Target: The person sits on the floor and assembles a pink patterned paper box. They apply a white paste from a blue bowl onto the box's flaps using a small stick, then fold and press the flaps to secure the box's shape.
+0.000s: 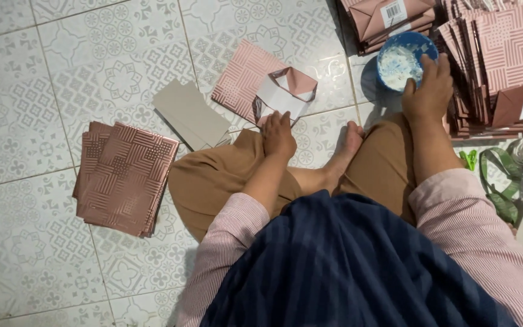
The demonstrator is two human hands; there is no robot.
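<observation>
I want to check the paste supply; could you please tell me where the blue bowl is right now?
In the head view the blue bowl sits on the tiled floor at upper right, under the right hand fingertips, between two stacks of pink bags.

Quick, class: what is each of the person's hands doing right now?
Left hand: rests on the folded pink paper bag, fingers bent, holding nothing.
Right hand: fingers at the rim of the blue bowl; grip cannot be told.
</observation>
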